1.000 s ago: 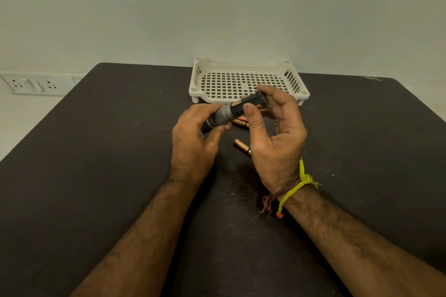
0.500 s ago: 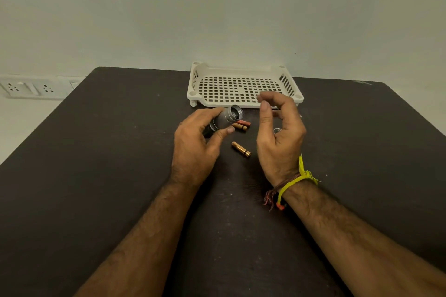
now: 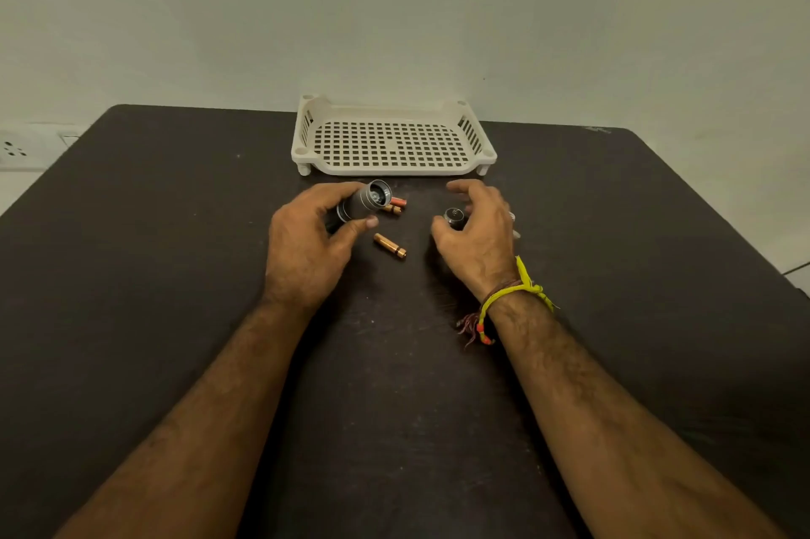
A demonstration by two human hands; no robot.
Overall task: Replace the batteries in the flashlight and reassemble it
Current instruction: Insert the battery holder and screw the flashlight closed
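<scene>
the left hand (image 3: 309, 249) is gripping the grey flashlight body (image 3: 364, 202) between thumb and fingers, its open end tilting up toward the camera, empty as far as can be told. a second ago a black battery holder was sticking out of that end with the right hand pinching it; now the holder is out. the right hand (image 3: 475, 231) is lying lower and further right than before, fingers loosely curled and spread over a small dark cylindrical piece (image 3: 453, 217) on the table (image 3: 175, 275); whether it is actually gripping that piece i cannot tell. one copper battery (image 3: 389, 245) is lying between the hands, where it was earlier, and two more batteries (image 3: 394, 205) are sitting just behind the flashlight's open end. the white perforated tray (image 3: 390, 168) is standing at the far edge.
</scene>
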